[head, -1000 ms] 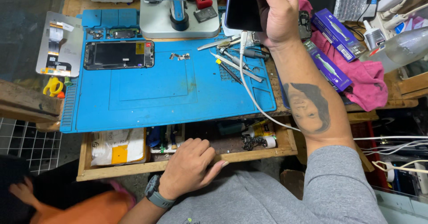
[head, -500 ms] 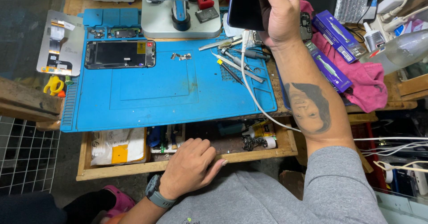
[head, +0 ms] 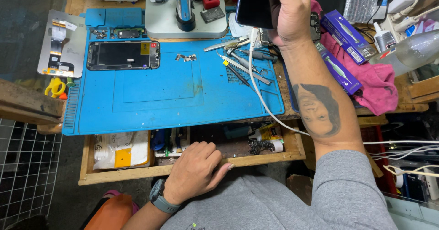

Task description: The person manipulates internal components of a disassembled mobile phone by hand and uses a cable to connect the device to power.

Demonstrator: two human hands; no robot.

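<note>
My right hand (head: 288,11) is raised at the top of the view and grips a dark phone (head: 253,5), from which a white cable (head: 260,93) hangs down across the blue work mat (head: 173,95). My left hand (head: 194,169), with a watch on its wrist, rests fingers curled on the front edge of the open wooden drawer (head: 137,171); it holds nothing. On the mat's far left lies an opened phone (head: 123,55) with small loose parts (head: 185,57) to its right.
A microscope base (head: 185,22) stands behind the mat. Tweezers and screwdrivers (head: 242,63) lie at the mat's right. Purple boxes (head: 345,35) and a pink cloth (head: 372,81) sit to the right, a screen panel (head: 61,42) and yellow scissors (head: 56,87) to the left.
The view has shifted slightly. The figure at lower left has moved away. Both hands keep their places.
</note>
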